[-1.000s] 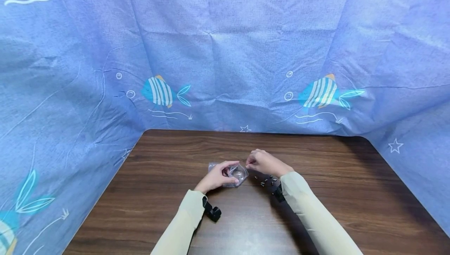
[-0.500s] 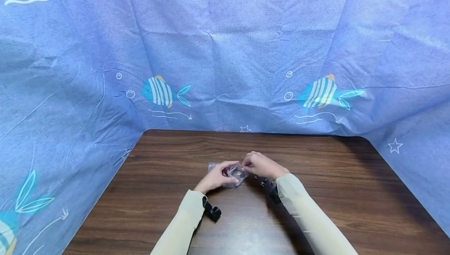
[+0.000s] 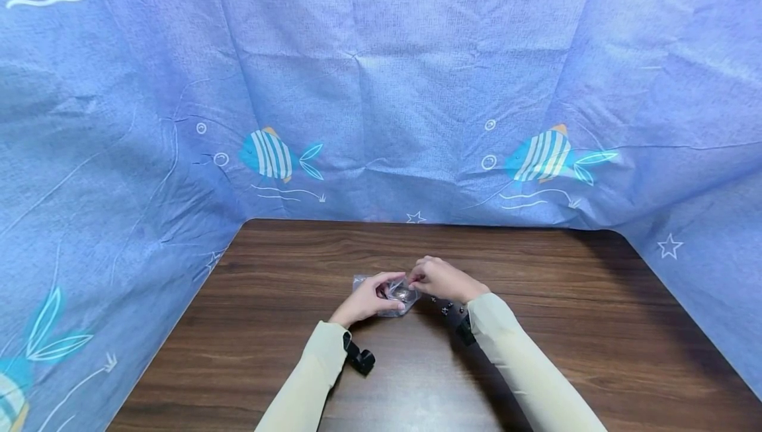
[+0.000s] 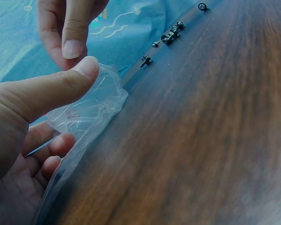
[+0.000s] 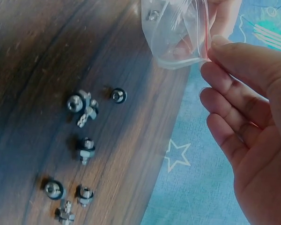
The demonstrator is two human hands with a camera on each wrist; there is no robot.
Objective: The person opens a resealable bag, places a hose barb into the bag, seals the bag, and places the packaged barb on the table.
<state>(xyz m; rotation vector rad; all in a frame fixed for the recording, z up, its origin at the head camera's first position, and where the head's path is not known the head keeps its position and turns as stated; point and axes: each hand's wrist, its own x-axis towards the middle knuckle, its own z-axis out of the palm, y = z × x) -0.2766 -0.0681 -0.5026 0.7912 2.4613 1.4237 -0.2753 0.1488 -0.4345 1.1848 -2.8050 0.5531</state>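
A clear zip-lock bag point(image 3: 403, 295) with a red seal line stands with its mouth spread above the table. My left hand point(image 3: 368, 298) holds it, thumb and fingers curved about the mouth. At the bag's right edge, my right hand point(image 3: 443, 280) pinches the plastic between thumb and index finger; the other fingers are bent, as the right wrist view shows. Inside the bag lies a small metal screw point(image 5: 153, 15). Several small screws with black washers point(image 5: 85, 105) lie loose on the table, just below my right hand; my right forearm hides part of them in the head view.
The dark wooden table point(image 3: 286, 253) has rounded far corners. A blue cloth point(image 3: 405, 88) printed with fish hangs behind it and at both sides. Each wrist wears a black camera mount point(image 3: 360, 359).
My right hand has moved left from beside the bag to its edge and now pinches it. A shiny spot shows in the bag. My left hand has stayed in place.
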